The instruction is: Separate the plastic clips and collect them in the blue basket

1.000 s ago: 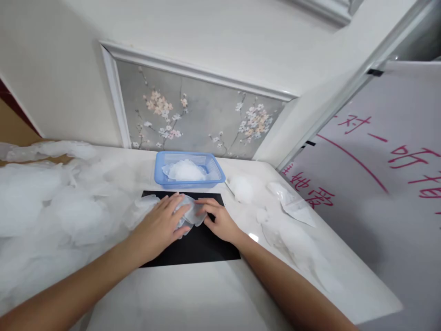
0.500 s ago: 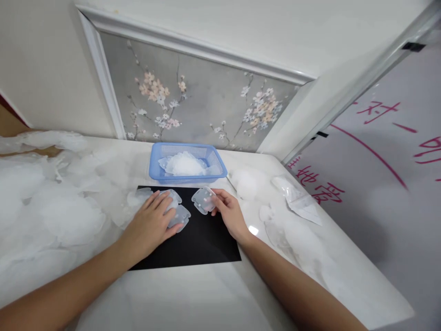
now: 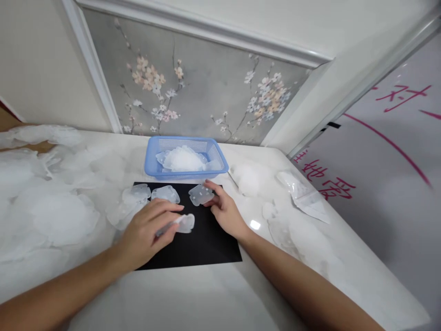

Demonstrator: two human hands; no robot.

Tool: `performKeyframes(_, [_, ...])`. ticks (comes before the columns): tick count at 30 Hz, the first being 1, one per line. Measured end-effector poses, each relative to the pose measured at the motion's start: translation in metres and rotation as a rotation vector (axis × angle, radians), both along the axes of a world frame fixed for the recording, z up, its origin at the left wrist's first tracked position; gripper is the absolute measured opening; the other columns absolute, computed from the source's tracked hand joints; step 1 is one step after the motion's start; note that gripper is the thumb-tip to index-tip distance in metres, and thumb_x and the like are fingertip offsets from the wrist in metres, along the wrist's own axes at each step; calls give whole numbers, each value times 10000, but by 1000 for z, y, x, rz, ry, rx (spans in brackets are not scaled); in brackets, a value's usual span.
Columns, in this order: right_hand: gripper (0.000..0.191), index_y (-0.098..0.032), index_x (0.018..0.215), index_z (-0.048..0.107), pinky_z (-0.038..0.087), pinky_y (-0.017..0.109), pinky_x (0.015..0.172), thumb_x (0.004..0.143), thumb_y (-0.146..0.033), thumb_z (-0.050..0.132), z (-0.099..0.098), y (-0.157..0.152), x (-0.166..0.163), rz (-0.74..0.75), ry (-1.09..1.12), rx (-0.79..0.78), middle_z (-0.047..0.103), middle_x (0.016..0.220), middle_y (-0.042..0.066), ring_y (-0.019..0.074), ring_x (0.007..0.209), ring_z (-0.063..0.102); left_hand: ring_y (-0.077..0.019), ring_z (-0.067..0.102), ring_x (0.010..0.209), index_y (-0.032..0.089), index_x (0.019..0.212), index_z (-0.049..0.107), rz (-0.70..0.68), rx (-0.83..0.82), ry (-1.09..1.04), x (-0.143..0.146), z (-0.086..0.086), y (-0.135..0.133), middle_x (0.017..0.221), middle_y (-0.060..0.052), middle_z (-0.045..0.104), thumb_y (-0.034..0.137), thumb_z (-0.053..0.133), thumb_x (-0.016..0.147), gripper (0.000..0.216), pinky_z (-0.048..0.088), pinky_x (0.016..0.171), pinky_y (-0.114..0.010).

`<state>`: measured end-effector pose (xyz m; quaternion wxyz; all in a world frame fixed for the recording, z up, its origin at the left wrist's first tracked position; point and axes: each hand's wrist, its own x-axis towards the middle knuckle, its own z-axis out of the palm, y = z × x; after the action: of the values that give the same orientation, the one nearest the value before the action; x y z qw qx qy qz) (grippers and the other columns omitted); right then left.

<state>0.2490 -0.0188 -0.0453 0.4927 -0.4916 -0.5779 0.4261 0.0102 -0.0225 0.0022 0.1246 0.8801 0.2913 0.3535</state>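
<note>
A black mat [image 3: 203, 243] lies on the white table, in front of a blue basket [image 3: 153, 161] filled with clear plastic pieces. My left hand [image 3: 146, 232] pinches one clear plastic piece [image 3: 184, 223] over the mat's middle. My right hand [image 3: 223, 209] grips another clear piece [image 3: 200, 194] by its edge near the mat's far side. A third clear piece [image 3: 165, 194] rests loose on the mat, and a fourth [image 3: 137, 193] sits at the mat's far left corner.
A heap of translucent plastic sheets [image 3: 51, 207] covers the table's left side. More clear pieces and a small plastic bag [image 3: 303, 195] lie to the right. A whiteboard [image 3: 386, 174] with red writing stands at the right edge. A flower-patterned wall panel [image 3: 193, 92] is behind.
The stack under both hands has been split. My right hand drew one piece to the right. My left hand slid another toward me, leaving one piece bare on the mat.
</note>
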Motion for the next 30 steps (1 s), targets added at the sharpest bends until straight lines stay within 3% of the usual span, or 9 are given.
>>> performKeyframes(2, [392,-265,1121,672,541,408,842,771,-128,562,1,-1,-1,24,-94,37,498,1448,71,161,808,666,-159,642,727,216,820,637,99,-307,-179,1,7,-5,800,-21,707,324,464,973,255,508,676,-285])
performKeyframes(4, [190,-257,951,728,520,443,877,826,-192,600,5,-4,-3,1,-165,77,632,1282,66,199,856,661,-98,474,437,218,731,556,168,-638,-322,3,9,-6,503,55,525,447,446,974,352,403,467,-225])
performKeyframes(6, [82,-265,822,731,459,500,967,846,-271,653,12,-6,-5,-89,-209,129,718,1097,54,254,993,632,-71,333,311,223,755,530,150,-924,-452,4,6,-3,386,102,407,550,471,941,381,291,369,-195])
performKeyframes(8, [97,-264,797,708,410,523,1022,851,-339,676,18,-10,-7,-189,-173,148,738,1044,54,281,1115,588,-86,450,331,222,834,565,80,-1129,-577,5,3,2,444,68,555,584,552,888,366,366,386,-197])
performKeyframes(10, [177,-247,843,659,483,481,936,868,-422,654,21,-12,-9,-188,1,52,743,1007,63,272,1049,635,-169,679,577,214,848,617,20,-1240,-701,4,3,8,708,-30,739,551,646,834,339,546,556,-282])
performKeyframes(13, [273,-233,921,582,560,393,747,846,-482,663,22,-14,-13,-34,373,-191,744,934,57,241,864,702,-298,697,1025,220,781,693,0,-1250,-800,0,6,13,1093,-94,748,547,663,809,330,585,834,-433])
performKeyframes(17, [265,-238,1013,573,559,416,856,814,-374,684,21,-13,-13,116,639,-357,735,1075,65,246,999,699,-295,668,1060,216,772,693,158,-1137,-687,-3,3,14,1301,-84,652,478,799,690,294,589,767,-398])
performKeyframes(23, [495,-276,1198,492,517,478,955,731,-189,631,20,-4,-3,271,707,-363,681,1249,71,261,1162,641,-197,684,894,264,1103,648,128,-1090,-529,-3,-6,13,1139,-49,699,397,770,747,399,557,721,-311])
performKeyframes(30, [551,-267,1174,523,486,513,993,644,-120,544,15,0,3,281,760,-333,663,1285,59,272,1215,605,-262,697,1000,235,1193,615,145,-1136,-579,-3,-2,16,1138,-94,724,467,741,759,508,571,813,-381])
